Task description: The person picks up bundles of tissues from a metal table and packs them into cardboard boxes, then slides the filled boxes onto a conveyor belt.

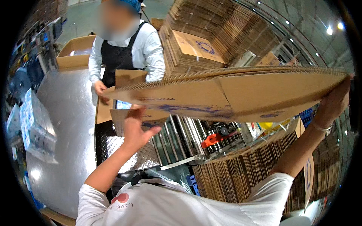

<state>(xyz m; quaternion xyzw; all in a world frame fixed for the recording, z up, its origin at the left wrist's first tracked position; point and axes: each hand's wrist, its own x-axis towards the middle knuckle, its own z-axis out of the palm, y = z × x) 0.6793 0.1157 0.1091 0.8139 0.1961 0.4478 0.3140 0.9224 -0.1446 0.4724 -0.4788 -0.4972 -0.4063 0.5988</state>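
1. Held up across the view, above the steel roller conveyor (180, 137): flattened brown corrugated-cardboard carton with blue printing (264, 92).
2. Gripped at the far right end by the bare right hand (333, 103), with fingers curled round the edge and partly hidden.
3. Near the left end, close to the bare left hand (136, 128), with fingers loosely spread and thumb out; cannot tell whether touching.
4. Probably light for such a broad sheet, stiff in the panels, apt to bend at the crease near mid-length.
5. Likely dry, not very slippery; corners easily crushed.
6. Best grasped at both ends, clear of the open brown carton with raised flaps (130, 77).
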